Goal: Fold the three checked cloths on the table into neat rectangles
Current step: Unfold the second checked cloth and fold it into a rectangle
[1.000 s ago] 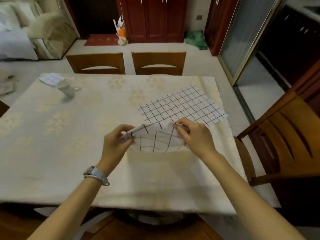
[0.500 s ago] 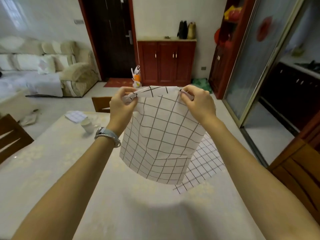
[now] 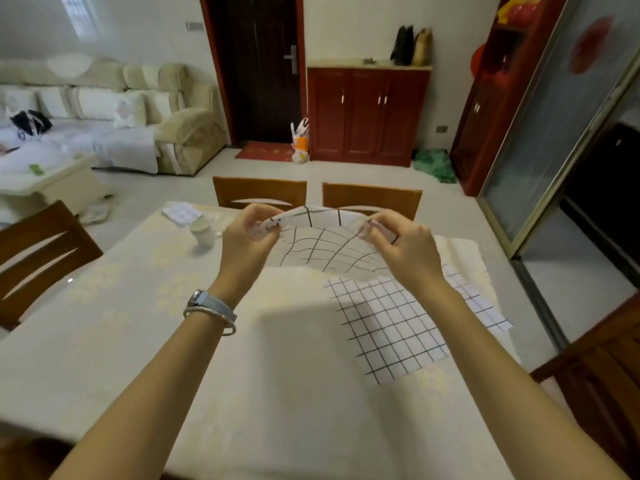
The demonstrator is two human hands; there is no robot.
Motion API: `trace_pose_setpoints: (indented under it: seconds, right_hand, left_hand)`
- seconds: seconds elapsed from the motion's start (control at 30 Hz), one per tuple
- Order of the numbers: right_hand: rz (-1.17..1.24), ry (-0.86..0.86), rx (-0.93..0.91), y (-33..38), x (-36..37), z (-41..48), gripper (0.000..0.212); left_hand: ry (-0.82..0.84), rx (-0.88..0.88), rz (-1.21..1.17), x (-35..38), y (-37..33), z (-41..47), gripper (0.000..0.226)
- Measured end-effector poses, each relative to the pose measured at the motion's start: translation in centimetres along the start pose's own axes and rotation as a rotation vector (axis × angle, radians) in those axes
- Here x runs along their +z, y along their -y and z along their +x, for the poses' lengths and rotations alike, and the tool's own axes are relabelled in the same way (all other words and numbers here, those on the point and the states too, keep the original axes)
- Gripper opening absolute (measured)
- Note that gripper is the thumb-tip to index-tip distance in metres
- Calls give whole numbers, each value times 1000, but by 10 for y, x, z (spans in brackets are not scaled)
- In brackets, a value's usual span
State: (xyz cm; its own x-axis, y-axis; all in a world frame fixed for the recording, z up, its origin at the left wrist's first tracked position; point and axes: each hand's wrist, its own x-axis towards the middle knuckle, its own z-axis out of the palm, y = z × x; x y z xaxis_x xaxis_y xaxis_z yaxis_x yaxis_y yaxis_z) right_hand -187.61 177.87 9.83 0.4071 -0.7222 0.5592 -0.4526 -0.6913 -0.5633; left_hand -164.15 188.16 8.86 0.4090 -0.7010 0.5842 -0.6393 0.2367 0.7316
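I hold a white cloth with a black check pattern [image 3: 325,247] above the table, its top edge stretched between both hands and its body billowing out away from me. My left hand [image 3: 247,237] pinches the left corner and my right hand [image 3: 403,244] pinches the right corner. A second checked cloth [image 3: 398,323] lies flat and spread out on the table under my right forearm. A third checked cloth, small and folded [image 3: 181,213], rests at the far left corner of the table.
The table [image 3: 138,341] has a cream floral covering. A white cup [image 3: 202,232] stands near the folded cloth. Two wooden chairs [image 3: 259,194] are tucked in at the far side, one chair [image 3: 38,251] at the left and another [image 3: 602,368] at the right.
The cloth was picked up off the table and raised high, hanging down. Now my hands are lower and farther forward, and the cloth floats out nearly flat over the table.
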Motion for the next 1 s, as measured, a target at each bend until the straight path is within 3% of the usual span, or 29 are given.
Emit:
trace_pose_setpoints:
  seconds: [0.13,0.63,0.8,0.9,1.0]
  right_hand:
    - [56,196,95,-27,39,-45,13]
    - [13,613,328,-99,138,-206,19]
    - [-12,685,336,-109,144,-247,16]
    - [-21,704,320,-110,144,-264,14]
    - [-31,722,319,-110,144,-275,15]
  left_hand:
    - [79,-113,67,4,41,-53,24]
    - [426,-530,182,20,155,-228,19]
    - [624,-528,241,11,165,-262,12]
    - [747,-496,295,6,165,-271,40]
    - [812,-428,353,3,167,-278,33]
